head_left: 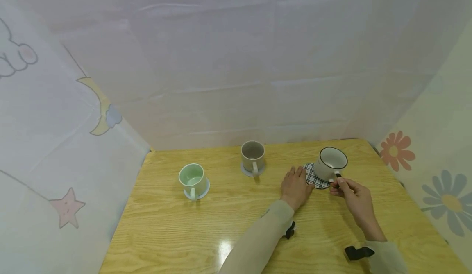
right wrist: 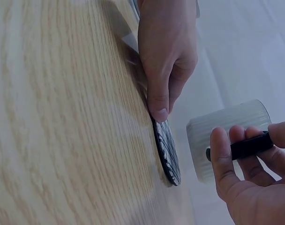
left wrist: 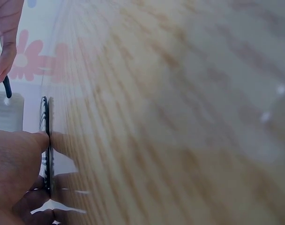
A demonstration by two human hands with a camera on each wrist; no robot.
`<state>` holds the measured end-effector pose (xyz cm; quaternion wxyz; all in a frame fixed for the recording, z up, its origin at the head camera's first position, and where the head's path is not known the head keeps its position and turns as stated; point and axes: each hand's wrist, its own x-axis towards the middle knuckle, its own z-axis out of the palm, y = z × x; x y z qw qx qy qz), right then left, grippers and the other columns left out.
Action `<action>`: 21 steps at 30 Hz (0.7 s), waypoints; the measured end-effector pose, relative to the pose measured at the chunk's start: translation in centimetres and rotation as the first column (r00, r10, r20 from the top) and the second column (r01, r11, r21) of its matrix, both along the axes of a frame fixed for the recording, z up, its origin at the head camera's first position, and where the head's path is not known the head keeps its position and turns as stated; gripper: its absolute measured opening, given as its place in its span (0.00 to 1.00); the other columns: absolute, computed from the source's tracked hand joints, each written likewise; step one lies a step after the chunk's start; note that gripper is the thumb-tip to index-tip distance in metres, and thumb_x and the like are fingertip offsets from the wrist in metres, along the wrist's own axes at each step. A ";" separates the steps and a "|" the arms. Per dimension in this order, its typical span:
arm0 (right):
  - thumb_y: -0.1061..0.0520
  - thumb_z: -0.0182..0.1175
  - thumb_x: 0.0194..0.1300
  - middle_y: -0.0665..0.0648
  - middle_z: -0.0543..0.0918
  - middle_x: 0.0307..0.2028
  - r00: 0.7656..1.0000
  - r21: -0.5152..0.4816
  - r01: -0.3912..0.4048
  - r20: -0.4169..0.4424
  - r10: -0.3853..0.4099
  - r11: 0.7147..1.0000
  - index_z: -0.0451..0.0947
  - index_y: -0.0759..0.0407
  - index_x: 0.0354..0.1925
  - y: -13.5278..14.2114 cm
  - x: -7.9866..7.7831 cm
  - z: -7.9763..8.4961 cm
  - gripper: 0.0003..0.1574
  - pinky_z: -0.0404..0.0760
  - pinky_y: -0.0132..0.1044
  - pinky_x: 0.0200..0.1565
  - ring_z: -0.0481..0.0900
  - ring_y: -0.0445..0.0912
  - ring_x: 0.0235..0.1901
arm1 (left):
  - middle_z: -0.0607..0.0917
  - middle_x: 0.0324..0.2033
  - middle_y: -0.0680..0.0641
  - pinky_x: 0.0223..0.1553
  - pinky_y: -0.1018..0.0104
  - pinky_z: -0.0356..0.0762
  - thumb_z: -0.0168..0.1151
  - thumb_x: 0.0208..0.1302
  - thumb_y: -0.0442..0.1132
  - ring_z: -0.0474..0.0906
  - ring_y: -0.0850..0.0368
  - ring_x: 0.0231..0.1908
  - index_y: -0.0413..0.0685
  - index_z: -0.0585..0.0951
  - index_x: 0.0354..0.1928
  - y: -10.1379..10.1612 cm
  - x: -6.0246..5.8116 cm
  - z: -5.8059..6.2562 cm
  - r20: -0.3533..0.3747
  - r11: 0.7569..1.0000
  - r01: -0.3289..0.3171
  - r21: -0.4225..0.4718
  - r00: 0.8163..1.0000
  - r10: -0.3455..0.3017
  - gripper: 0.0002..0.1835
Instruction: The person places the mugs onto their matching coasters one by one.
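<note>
My right hand (head_left: 357, 200) holds a white mug (head_left: 326, 165) with a black rim by its black handle (right wrist: 245, 146). In the right wrist view, the mug is raised just off a round black-and-white checked coaster (head_left: 312, 177), with a gap between them. The coaster lies flat on the table. My left hand (head_left: 296, 187) rests at the coaster's left side, thumb and fingers set around its edge. From the left wrist view, the thumb (left wrist: 37, 139) touches the coaster's rim; the fingertips partly hide behind it.
A grey-brown mug (head_left: 253, 153) stands on a grey coaster (head_left: 244, 170) near the table's back edge. Farther left, a light green mug (head_left: 193, 179) sits on a pale coaster (head_left: 205, 190). White cloth walls (head_left: 221, 61) with printed figures enclose the wooden table (head_left: 166, 233).
</note>
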<state>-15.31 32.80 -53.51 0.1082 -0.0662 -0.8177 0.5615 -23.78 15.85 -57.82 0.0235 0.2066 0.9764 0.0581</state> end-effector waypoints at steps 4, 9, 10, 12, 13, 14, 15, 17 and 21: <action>0.47 0.50 0.86 0.49 0.90 0.40 1.000 -0.009 0.001 0.004 -0.001 1.000 0.79 0.81 0.56 -0.1 0.0 -0.2 0.33 0.90 0.30 0.44 0.92 0.39 0.38 | 0.65 0.81 0.61 0.80 0.66 0.60 0.48 0.79 0.70 0.60 0.59 0.81 0.63 0.66 0.83 0.0 -0.1 0.0 0.010 1.000 -0.001 -0.002 1.000 0.001 0.38; 0.47 0.51 0.86 0.46 0.91 0.39 1.000 -0.026 -0.007 0.008 0.007 1.000 0.78 0.81 0.55 -0.2 -0.2 -0.4 0.33 0.90 0.29 0.45 0.92 0.40 0.38 | 0.65 0.81 0.62 0.80 0.66 0.60 0.47 0.78 0.71 0.60 0.59 0.81 0.64 0.65 0.83 0.1 -0.3 -0.3 0.008 1.000 -0.007 -0.003 1.000 0.007 0.38; 0.47 0.51 0.86 0.46 0.91 0.39 1.000 -0.030 -0.007 0.013 0.007 1.000 0.79 0.81 0.55 -0.3 -0.3 -0.4 0.33 0.90 0.29 0.45 0.92 0.40 0.38 | 0.65 0.81 0.62 0.80 0.67 0.60 0.48 0.78 0.71 0.60 0.60 0.81 0.64 0.66 0.82 0.2 -0.4 -0.3 0.004 1.000 -0.010 0.002 1.000 0.010 0.38; 0.47 0.52 0.86 0.44 0.90 0.39 1.000 -0.032 -0.005 0.017 0.006 0.999 0.79 0.80 0.55 -0.4 -0.3 -0.3 0.33 0.90 0.29 0.44 0.92 0.39 0.38 | 0.66 0.81 0.62 0.80 0.67 0.60 0.48 0.78 0.71 0.60 0.60 0.81 0.65 0.66 0.82 0.2 -0.4 -0.5 -0.001 1.000 -0.012 0.006 1.000 0.012 0.38; 0.47 0.52 0.86 0.44 0.90 0.39 1.000 -0.033 -0.005 0.020 0.006 0.999 0.79 0.80 0.55 -0.4 -0.3 -0.3 0.33 0.90 0.29 0.44 0.92 0.39 0.38 | 0.66 0.81 0.62 0.80 0.67 0.60 0.48 0.78 0.71 0.61 0.60 0.81 0.65 0.66 0.82 0.3 -0.4 -0.5 -0.004 1.000 -0.011 0.004 1.000 0.011 0.38; 0.47 0.52 0.86 0.43 0.90 0.38 1.000 -0.031 -0.004 0.022 0.005 1.000 0.79 0.80 0.55 -0.4 -0.3 -0.3 0.32 0.89 0.28 0.44 0.92 0.39 0.37 | 0.66 0.81 0.62 0.80 0.67 0.60 0.48 0.78 0.71 0.61 0.59 0.81 0.64 0.66 0.82 0.3 -0.4 -0.5 -0.007 1.000 -0.009 0.001 1.000 0.009 0.38; 0.47 0.52 0.86 0.43 0.90 0.38 1.000 -0.027 -0.003 0.025 0.003 1.000 0.80 0.79 0.54 -0.5 -0.3 -0.3 0.32 0.89 0.28 0.43 0.91 0.39 0.37 | 0.66 0.81 0.61 0.80 0.67 0.60 0.48 0.78 0.71 0.61 0.59 0.81 0.64 0.66 0.82 0.3 -0.4 -0.5 -0.007 1.000 -0.008 -0.002 1.000 0.008 0.38; 0.47 0.51 0.86 0.43 0.90 0.38 1.000 -0.020 -0.002 0.029 0.003 1.000 0.80 0.79 0.54 -0.5 -0.3 -0.4 0.32 0.89 0.28 0.43 0.91 0.38 0.37 | 0.66 0.80 0.61 0.80 0.67 0.61 0.48 0.78 0.71 0.61 0.59 0.81 0.64 0.66 0.82 0.3 -0.3 -0.5 -0.009 1.000 -0.005 -0.008 1.000 0.005 0.38; 0.47 0.51 0.86 0.44 0.91 0.38 1.000 -0.011 -0.007 0.031 0.008 1.000 0.80 0.79 0.54 -0.6 -0.3 -0.5 0.32 0.89 0.28 0.44 0.91 0.38 0.37 | 0.67 0.80 0.61 0.80 0.67 0.61 0.49 0.78 0.71 0.61 0.59 0.81 0.63 0.67 0.82 0.3 -0.5 -0.7 -0.018 1.000 -0.001 -0.003 1.000 0.001 0.38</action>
